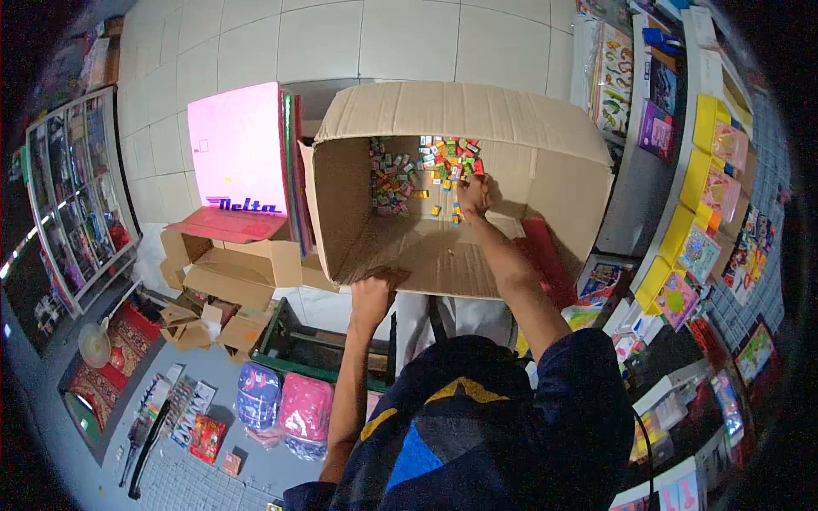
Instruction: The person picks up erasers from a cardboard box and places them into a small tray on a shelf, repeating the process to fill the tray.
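A large cardboard box (460,111) stands open in front of me. Against its far inner wall lie many small, bright rectangular pieces (399,175), some orange, green, red or blue with white; they are too small to name. My left hand (372,298) is closed over the near left edge of the box, fingers over the rim. My right hand (475,196) reaches inside, among the small pieces at the right of the pile. Its fingers are curled together, and what they hold, if anything, is hidden.
Left of the box stand pink foam sheets (234,153) and smaller open cartons (226,268). A green crate (294,341) and wrapped pink bundles (305,407) lie nearer me. Shelves with yellow bins (682,213) run along the right; a glass cabinet (85,196) is far left.
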Motion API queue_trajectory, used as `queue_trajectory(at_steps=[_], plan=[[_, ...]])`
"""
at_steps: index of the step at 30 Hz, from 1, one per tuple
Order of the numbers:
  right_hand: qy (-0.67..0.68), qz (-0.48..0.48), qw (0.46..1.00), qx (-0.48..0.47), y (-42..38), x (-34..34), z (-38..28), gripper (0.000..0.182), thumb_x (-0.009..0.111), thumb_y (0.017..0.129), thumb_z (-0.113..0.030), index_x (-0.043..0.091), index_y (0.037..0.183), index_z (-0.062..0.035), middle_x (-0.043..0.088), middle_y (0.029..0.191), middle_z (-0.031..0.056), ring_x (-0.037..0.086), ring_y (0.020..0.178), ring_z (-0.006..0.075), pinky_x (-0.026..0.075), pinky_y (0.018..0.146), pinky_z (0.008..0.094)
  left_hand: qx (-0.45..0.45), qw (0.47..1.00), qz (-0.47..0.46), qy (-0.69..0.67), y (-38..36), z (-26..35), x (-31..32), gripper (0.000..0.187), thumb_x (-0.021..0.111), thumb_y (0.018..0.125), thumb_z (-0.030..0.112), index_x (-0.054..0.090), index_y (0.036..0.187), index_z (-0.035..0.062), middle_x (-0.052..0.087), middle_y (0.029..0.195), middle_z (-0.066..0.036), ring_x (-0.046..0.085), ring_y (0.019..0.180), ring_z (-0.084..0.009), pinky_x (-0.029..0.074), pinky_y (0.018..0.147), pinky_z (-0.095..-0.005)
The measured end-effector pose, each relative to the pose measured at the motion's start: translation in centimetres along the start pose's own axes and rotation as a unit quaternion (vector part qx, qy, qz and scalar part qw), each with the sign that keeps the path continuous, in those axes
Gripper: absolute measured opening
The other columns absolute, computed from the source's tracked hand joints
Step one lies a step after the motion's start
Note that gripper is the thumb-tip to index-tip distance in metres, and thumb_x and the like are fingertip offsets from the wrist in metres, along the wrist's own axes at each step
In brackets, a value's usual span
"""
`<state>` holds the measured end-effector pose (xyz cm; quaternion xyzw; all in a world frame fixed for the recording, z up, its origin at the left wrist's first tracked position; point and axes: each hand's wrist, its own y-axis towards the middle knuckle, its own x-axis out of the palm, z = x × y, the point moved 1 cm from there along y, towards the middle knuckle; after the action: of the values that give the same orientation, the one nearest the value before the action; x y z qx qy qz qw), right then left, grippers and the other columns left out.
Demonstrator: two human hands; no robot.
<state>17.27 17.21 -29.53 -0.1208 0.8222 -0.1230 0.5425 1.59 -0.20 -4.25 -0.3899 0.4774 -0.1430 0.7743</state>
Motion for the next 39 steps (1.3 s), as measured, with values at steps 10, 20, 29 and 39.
queue_trajectory(at_steps=[10,20,29,39], plan=[[0.210,0.017,0.968,0.139,-1.5,-1.3,4.3,0.025,0.064,0.073,-0.020,0.053,0.092,-0.0082,0.059,0.073,0.0160,0.060,0.075,0.0318,0.046,0.066,0.0423,0.040,0.995,0.081,-0.052,-0.1,0.1,-0.3,0.032,0.057,0.071,0.010,0.066,0.100,0.0208,0.064,0.088,-0.010,0.060,0.077,-0.0289,0.044,0.069,-0.0425],[0.083,0.008,0.996,0.042,1.5,-0.7,3.9,0.019,0.061,0.073,-0.010,0.055,0.091,-0.0064,0.059,0.074,0.0182,0.059,0.071,0.0353,0.045,0.062,0.0441,0.024,0.998,0.041,0.034,-1.0,0.8,-1.3,0.037,0.056,0.071,0.009,0.065,0.104,0.0234,0.064,0.091,-0.008,0.061,0.078,-0.0262,0.047,0.063,-0.0390],[0.090,-0.049,0.994,-0.048,1.3,0.8,4.7,0.026,0.065,0.073,-0.014,0.055,0.096,-0.0078,0.060,0.078,0.0178,0.059,0.074,0.0363,0.046,0.067,0.0448,0.069,0.990,0.111,-0.052,-0.7,0.7,-0.8,0.034,0.055,0.069,0.006,0.066,0.099,0.0176,0.064,0.090,-0.009,0.061,0.077,-0.0268,0.048,0.064,-0.0393],[0.155,-0.104,0.982,0.013,1.2,-2.2,2.9,0.029,0.067,0.073,-0.020,0.058,0.098,-0.0072,0.061,0.092,0.0170,0.058,0.086,0.0365,0.047,0.076,0.0425,0.041,0.997,0.026,0.051,-0.6,0.7,0.4,0.029,0.059,0.071,0.011,0.066,0.099,0.0179,0.064,0.087,-0.011,0.062,0.077,-0.0260,0.048,0.065,-0.0391]])
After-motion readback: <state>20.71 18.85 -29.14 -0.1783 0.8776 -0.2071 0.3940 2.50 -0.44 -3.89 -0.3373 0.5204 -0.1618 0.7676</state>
